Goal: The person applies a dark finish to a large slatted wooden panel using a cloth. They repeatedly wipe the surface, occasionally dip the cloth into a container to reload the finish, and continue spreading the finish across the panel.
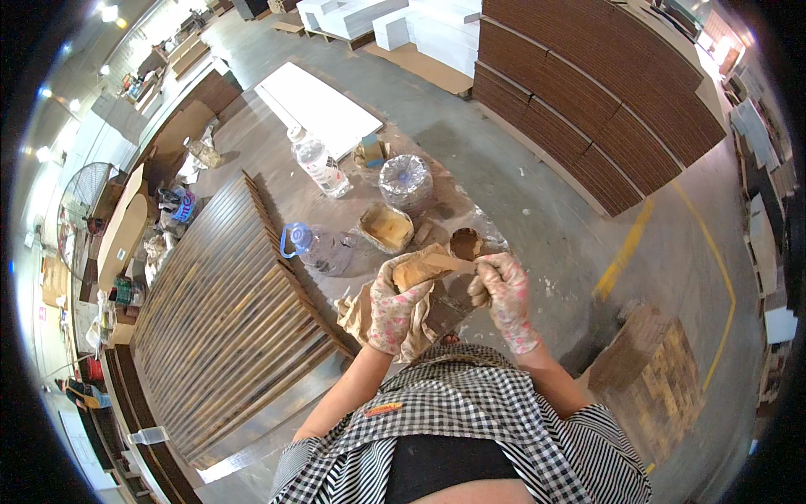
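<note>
My left hand [397,309], in a flower-print glove smeared with brown, grips a tan, paste-coated holder [415,268]; its exact kind is unclear. A thin flat brown scraper [458,263] reaches across its right end. My right hand [504,296], gloved alike, pinches the scraper's outer end. Below my left hand lies a crumpled beige cloth [359,318]. Just beyond the hands stand a cut-open tub of tan paste [386,228] and a small round cup [466,243] with a brown-stained inside.
Dark slatted strips [233,315] lie in rows at left. On the table are a blue-capped jug [324,249], a clear bottle [320,165], a plastic-wrapped round container [406,183] and a white board [315,107]. Brown panel stacks [585,107] and a pallet [655,384] stand on the floor.
</note>
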`<state>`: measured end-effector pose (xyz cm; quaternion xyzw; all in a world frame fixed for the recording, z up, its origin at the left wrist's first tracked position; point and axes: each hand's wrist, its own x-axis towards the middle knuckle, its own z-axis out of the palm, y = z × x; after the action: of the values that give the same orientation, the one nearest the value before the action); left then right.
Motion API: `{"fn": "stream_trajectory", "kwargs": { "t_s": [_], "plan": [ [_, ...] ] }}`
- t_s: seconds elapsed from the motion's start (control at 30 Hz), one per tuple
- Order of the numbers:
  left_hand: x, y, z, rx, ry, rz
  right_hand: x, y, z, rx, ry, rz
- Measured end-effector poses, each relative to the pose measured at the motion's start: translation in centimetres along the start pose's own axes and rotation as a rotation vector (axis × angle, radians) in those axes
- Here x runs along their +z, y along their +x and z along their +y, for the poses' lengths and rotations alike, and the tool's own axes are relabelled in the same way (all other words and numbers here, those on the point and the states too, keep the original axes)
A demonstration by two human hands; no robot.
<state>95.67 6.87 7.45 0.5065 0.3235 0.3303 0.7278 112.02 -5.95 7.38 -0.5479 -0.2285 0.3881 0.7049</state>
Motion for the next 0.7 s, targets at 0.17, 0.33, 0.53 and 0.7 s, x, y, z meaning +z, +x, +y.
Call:
{"fn": "stream_trajectory", "kwargs": {
  "t_s": [0.17,0.33,0.53,0.7],
  "plan": [
    [-0.4,-0.6,0.1,0.041,-0.055,0.033,-0.3,0.2,-0.8,0.093,0.177,0.217],
    [0.1,-0.7,0.0,0.133,0.212,0.056,0.3,0.7,-0.2,0.143,0.106,0.077],
    [0.2,-1.2,0.2,0.068,0.171,0.062,0.8,1.2,-0.1,0.078,0.138,0.177],
    [-0.3,-1.7,-0.2,0.078,0.042,0.035,-0.5,1.8,-0.3,-0.022,0.007,0.095]
  ]
}}
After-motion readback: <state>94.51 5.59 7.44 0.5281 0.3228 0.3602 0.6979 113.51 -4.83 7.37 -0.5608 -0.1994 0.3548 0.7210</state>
